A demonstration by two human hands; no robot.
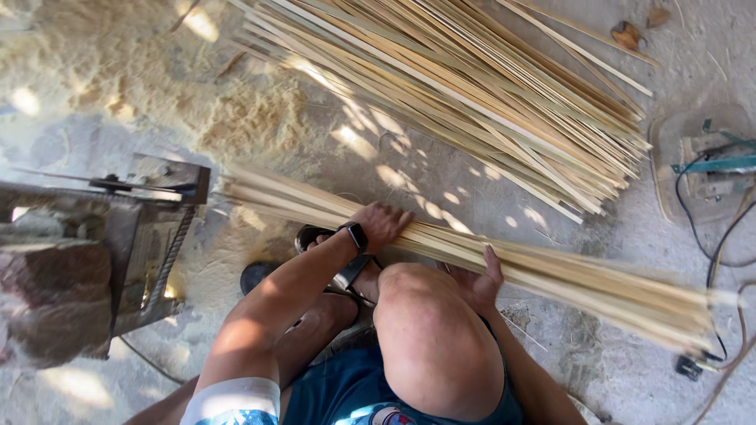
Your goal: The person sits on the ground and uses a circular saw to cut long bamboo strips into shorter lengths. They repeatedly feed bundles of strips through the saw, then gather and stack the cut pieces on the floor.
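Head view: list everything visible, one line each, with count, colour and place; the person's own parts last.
Held bundle of bamboo strips: one, pale yellow, across the middle, blurred.
Pile of bamboo strips: one, pale yellow-green, top centre on the ground.
Sawdust: one heap, tan, top left.
Metal machine: one, dark and rusty, left.
Cables: several, dark, right edge.
Sandal: one visible, dark, by the foot.
Wristwatch: one, black, left wrist.
Left hand: on top of the bundle.
Right hand: under the bundle.
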